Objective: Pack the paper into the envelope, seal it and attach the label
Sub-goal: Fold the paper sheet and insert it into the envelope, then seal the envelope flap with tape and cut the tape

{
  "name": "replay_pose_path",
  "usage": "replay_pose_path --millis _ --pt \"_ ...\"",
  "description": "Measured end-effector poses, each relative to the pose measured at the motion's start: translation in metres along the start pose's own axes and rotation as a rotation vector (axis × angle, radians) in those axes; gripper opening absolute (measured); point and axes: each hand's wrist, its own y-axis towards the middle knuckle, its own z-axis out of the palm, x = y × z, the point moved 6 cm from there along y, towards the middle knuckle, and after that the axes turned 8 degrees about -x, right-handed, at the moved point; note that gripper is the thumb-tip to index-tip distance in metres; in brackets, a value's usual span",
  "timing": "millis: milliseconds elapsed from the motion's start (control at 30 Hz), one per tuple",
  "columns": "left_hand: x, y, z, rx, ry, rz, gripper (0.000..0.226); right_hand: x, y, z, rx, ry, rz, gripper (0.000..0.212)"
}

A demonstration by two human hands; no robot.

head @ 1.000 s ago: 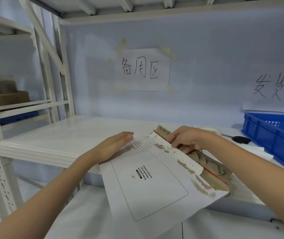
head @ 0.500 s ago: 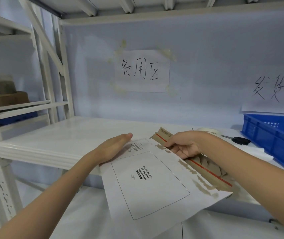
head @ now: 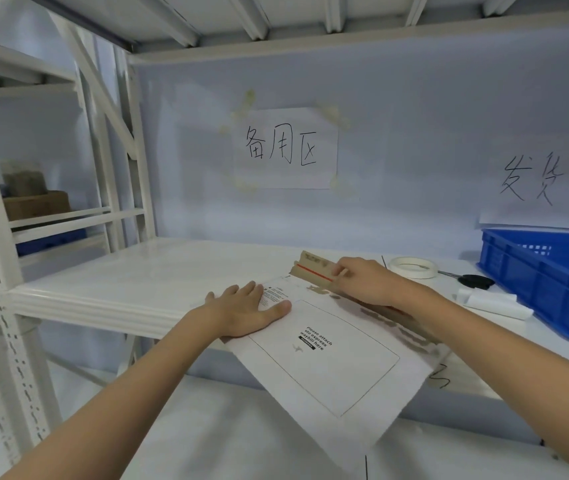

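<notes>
At frame centre, our left hand (head: 241,315) presses flat on the white cardboard envelope (head: 331,355); our right hand (head: 366,280) pinches its brown flap (head: 314,266) on the white shelf (head: 144,282).

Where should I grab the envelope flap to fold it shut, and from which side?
Pinch the flap at its raised free edge, coming from the far side. It stands up brown-side out behind the envelope, which the left hand pins flat; the right hand already grips it there.
</notes>
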Motion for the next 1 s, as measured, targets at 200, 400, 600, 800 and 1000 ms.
replay_pose_path --millis 200,400,600,800,1000 --pt "-0.016 -0.024 -0.005 -0.013 0.066 -0.157 0.121 -0.028 -0.027 -0.015 -0.199 -0.156 -0.217 0.026" --pt "-0.043 -0.036 -0.019 -0.110 0.370 -0.088 0.109 -0.071 -0.044 -0.036 -0.288 -0.247 -0.199 0.045" --pt "-0.069 -0.046 -0.028 -0.191 0.410 0.043 0.088 -0.104 -0.048 -0.024 -0.059 -0.186 -0.027 0.047" --pt "-0.055 -0.008 -0.047 -0.356 0.189 0.157 0.073 -0.106 -0.039 -0.032 -0.098 -0.202 -0.058 0.034" --pt "-0.033 0.054 -0.013 -0.264 0.025 0.181 0.093 -0.122 0.006 -0.057 -0.308 -0.421 0.026 0.040"
